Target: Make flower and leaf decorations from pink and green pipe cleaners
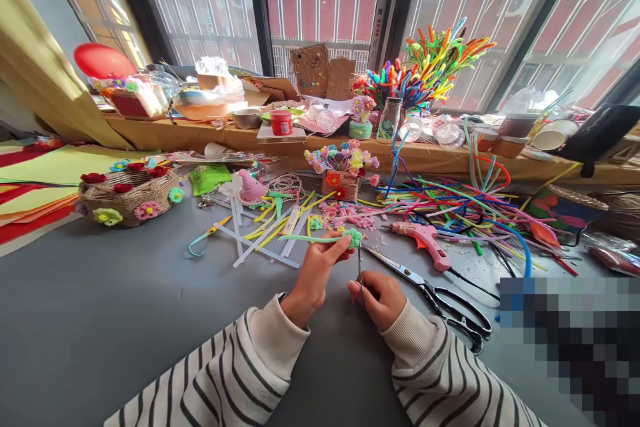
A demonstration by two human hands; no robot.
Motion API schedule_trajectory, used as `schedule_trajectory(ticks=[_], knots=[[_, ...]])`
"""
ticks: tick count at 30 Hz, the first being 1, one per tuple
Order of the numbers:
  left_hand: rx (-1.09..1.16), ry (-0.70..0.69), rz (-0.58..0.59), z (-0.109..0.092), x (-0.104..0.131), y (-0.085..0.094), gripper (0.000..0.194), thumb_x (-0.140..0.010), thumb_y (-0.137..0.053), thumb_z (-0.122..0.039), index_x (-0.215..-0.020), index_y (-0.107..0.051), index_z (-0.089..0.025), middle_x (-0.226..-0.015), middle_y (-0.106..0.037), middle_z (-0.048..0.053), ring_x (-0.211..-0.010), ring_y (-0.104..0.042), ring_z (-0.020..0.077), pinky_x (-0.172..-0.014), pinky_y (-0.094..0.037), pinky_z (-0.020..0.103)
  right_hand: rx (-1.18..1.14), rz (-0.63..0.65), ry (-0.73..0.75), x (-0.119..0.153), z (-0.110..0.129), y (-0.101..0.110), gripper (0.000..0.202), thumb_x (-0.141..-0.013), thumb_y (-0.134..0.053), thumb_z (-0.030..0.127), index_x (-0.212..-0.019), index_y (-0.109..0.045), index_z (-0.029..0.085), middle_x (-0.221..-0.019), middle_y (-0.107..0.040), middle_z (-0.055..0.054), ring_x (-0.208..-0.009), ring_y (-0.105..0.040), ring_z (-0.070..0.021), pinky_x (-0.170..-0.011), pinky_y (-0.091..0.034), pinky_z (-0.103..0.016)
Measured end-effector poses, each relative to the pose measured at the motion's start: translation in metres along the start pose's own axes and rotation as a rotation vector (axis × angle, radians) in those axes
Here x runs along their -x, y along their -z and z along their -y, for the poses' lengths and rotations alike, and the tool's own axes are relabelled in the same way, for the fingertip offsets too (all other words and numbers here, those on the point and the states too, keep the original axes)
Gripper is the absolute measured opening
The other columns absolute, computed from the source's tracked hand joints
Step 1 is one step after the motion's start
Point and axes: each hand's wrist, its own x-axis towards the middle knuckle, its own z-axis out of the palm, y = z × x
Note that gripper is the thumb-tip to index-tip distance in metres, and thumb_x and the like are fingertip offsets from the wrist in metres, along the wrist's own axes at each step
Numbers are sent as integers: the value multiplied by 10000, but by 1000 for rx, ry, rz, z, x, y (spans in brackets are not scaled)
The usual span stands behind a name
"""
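A mint-green pipe cleaner (310, 238) is pinched between the thumb and fingers of my left hand (320, 273). Its right end is bent into a small flower-like cluster, and its straight tail points left. My right hand (381, 297) is closed around a thin dark stick (359, 267) that stands nearly upright, its upper end at the green cluster. Whether the stick touches the cluster is too small to tell. Large black-handled scissors (415, 278) lie on the grey table just right of my right hand.
A pink glue gun (424, 240) with a black cord lies beyond the scissors. Loose pipe cleaners (465, 203) spread at the right. Glue sticks (265, 251) lie left of centre, and a woven basket (131, 197) stands at the left. Behind is a flower pot (341, 181).
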Motion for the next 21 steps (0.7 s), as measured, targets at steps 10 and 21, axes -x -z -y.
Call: schedule_trajectory(ticks=[10,21], knots=[[17,20,-1,-1,1,-1,161,-601,-581,-267,-695,-584,-136,-657,-576,6,-638,-508,93,-666,-395,233,2,-89,84,0,-8,-5,428,-745,-310,454,-447,-426,170,-421,-405,24,-415,-360,-84,-431,-277,-202],[86,33,-62,-2,-1,-1,159,-563,-614,-251,-692,-581,-164,-618,-572,-27,-593,-528,87,-648,-389,239,12,-143,111,-1,-14,-7,396,-735,-384,406,-410,-406,180,-402,-450,24,-406,-387,-82,-438,-300,-198]])
